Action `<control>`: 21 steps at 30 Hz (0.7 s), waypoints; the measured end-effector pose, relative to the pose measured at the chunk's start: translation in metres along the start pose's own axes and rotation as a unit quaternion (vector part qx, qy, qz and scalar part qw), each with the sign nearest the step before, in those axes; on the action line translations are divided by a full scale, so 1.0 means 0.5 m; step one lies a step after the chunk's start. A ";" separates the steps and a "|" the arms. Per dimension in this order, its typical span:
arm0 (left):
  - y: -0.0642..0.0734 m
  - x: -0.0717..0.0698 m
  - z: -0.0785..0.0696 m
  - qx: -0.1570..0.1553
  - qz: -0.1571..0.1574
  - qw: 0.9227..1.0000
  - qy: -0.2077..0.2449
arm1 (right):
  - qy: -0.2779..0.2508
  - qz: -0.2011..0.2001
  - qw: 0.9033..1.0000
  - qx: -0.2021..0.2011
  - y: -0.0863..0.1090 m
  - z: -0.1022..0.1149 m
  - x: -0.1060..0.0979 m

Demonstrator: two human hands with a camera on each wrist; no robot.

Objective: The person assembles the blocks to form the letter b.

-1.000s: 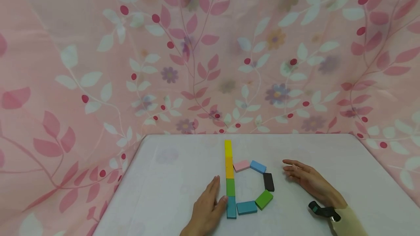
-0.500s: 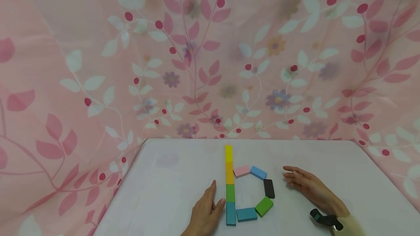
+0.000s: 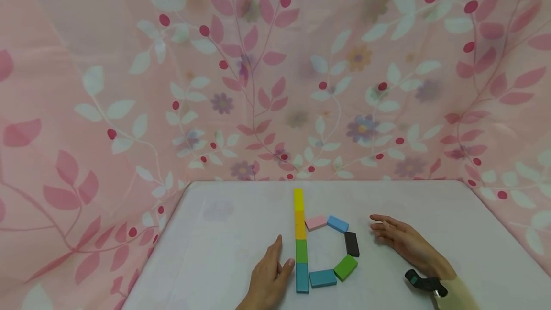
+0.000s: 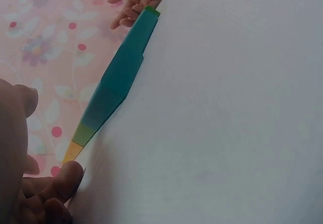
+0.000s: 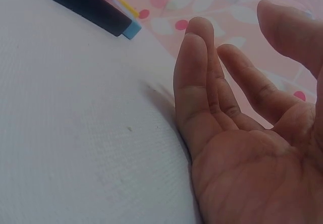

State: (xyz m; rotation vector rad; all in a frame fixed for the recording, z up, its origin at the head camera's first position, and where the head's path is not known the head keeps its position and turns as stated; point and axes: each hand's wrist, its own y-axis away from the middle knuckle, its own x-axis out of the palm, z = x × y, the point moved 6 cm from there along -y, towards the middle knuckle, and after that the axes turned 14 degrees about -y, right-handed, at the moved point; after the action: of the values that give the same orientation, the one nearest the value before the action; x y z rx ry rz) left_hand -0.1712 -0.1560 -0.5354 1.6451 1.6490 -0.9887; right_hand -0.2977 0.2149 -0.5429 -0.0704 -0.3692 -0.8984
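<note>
Flat wooden blocks lie on the white table in the shape of a letter b. Its straight stem runs from a yellow block [image 3: 299, 200] through an orange-yellow block [image 3: 300, 225] and a green block [image 3: 301, 251] to a teal block [image 3: 302, 278]. Round the bowl lie a pink block [image 3: 316, 223], a light blue block [image 3: 337, 224], a black block [image 3: 351, 244], a second green block [image 3: 346, 268] and a second teal block [image 3: 323, 278]. My left hand [image 3: 268, 277] is just left of the stem, holding nothing. My right hand [image 3: 406, 243], loosely spread and holding nothing, is right of the black block.
The white tabletop [image 3: 224, 238] reaches back to a pink curtain [image 3: 297, 75] printed with leaves and flowers. A black strap [image 3: 426, 282] goes round the right wrist, by a pale sleeve [image 3: 458, 295].
The left hand has drawn slightly away from the teal stem block, and its index finger now stands out from the others. The blocks keep their arrangement; the right hand stays nearly still.
</note>
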 end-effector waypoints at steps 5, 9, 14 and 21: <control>0.004 0.001 -0.006 -0.001 0.007 1.000 0.009 | 0.005 -0.009 1.000 0.005 0.008 0.001 -0.002; 0.003 -0.002 -0.007 0.007 0.001 1.000 0.006 | 0.018 -0.027 0.999 0.010 0.006 0.000 -0.004; -0.001 -0.006 -0.002 0.006 -0.010 1.000 0.013 | 0.023 -0.018 1.000 0.006 0.001 0.003 -0.008; -0.006 -0.048 0.011 -0.007 -0.090 0.994 0.065 | 0.036 -0.016 0.999 0.007 -0.004 0.023 -0.022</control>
State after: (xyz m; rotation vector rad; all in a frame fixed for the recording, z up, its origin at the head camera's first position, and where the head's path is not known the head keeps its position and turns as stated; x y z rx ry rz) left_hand -0.1734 -0.1735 -0.5177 1.6032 1.9151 -0.9704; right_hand -0.3088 0.2246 -0.5362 -0.0199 -0.3103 -0.9270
